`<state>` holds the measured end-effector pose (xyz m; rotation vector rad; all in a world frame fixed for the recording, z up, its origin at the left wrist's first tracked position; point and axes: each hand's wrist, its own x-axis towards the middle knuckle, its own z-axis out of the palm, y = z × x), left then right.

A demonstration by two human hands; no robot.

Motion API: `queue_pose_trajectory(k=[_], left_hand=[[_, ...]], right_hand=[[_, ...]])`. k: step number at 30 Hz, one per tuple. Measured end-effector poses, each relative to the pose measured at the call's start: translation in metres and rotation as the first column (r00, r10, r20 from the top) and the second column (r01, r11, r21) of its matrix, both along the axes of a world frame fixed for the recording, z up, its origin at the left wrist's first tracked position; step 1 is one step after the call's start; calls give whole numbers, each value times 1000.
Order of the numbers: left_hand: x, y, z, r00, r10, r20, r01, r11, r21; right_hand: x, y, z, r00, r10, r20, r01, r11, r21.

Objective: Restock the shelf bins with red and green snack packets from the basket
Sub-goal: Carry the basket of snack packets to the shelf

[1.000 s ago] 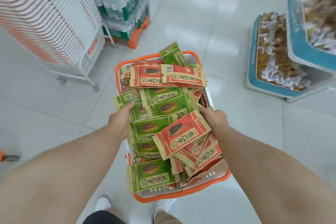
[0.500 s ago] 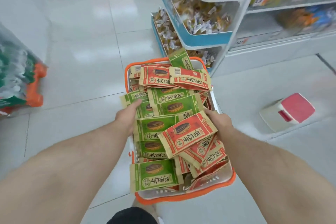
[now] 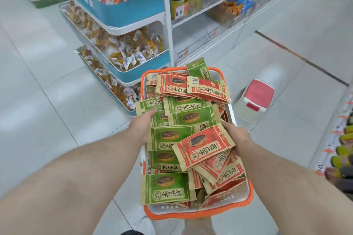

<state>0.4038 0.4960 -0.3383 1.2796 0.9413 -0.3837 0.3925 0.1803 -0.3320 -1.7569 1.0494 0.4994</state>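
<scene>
The basket [image 3: 198,215] sits between the left hand [image 3: 140,128] and right hand [image 3: 236,135], packets [image 3: 191,118] heaped in it. The tiered bins [image 3: 133,13] stand ahead to the left, shelves [image 3: 219,5] ahead, a stool [image 3: 255,99] on the floor [image 3: 47,91] just right of the basket.

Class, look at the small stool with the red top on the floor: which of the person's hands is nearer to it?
Right. The right hand holds the basket's right side, the side facing the stool. The left hand is on the far side, across the packets.
</scene>
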Motion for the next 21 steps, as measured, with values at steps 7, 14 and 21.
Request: queue_pose_trajectory(k=[7,14,21], left_hand=[[138,-113,13,988,-156,5,156,987,39],[286,-202,-5,974,-221,-44,223,973,62],[448,-259,-37,939,-343,-29,344,932,114]], right_hand=[[100,-88,-13,988,-151,-25,153,980,125],[219,-169,-35,980,-189,-65,197,972,132],[337,-213,-77,935,-344,-82,353,923,153]])
